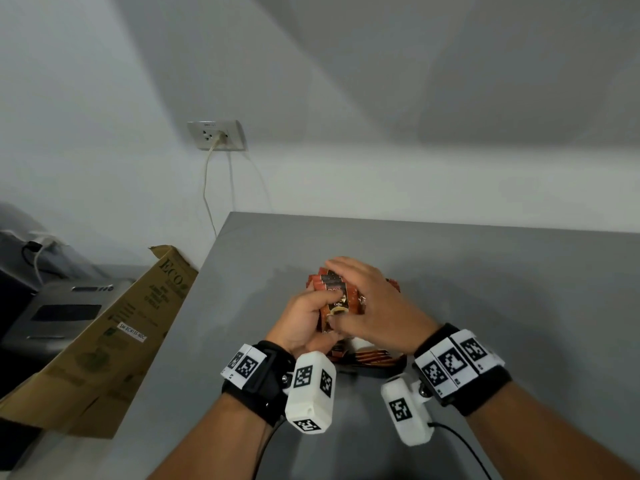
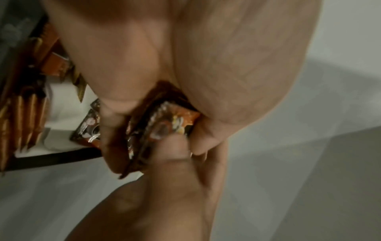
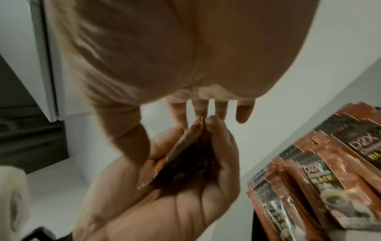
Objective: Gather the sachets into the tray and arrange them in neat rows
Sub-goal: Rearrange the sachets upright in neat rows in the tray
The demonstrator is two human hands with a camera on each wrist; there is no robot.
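A stack of brown-orange coffee sachets is held upright above the grey table. My left hand grips its lower part, with the fingers curled round it; the left wrist view shows the stack's bottom edges between thumb and fingers. My right hand lies over the stack's top with straight fingers touching the upper edge of the stack. Below the hands sits a dark-rimmed tray with more sachets lying overlapped in it.
A cardboard box flap leans against the table's left edge, with a grey machine behind it. A wall socket with a hanging cable is at the back. Bare tabletop lies to the right of and behind the tray.
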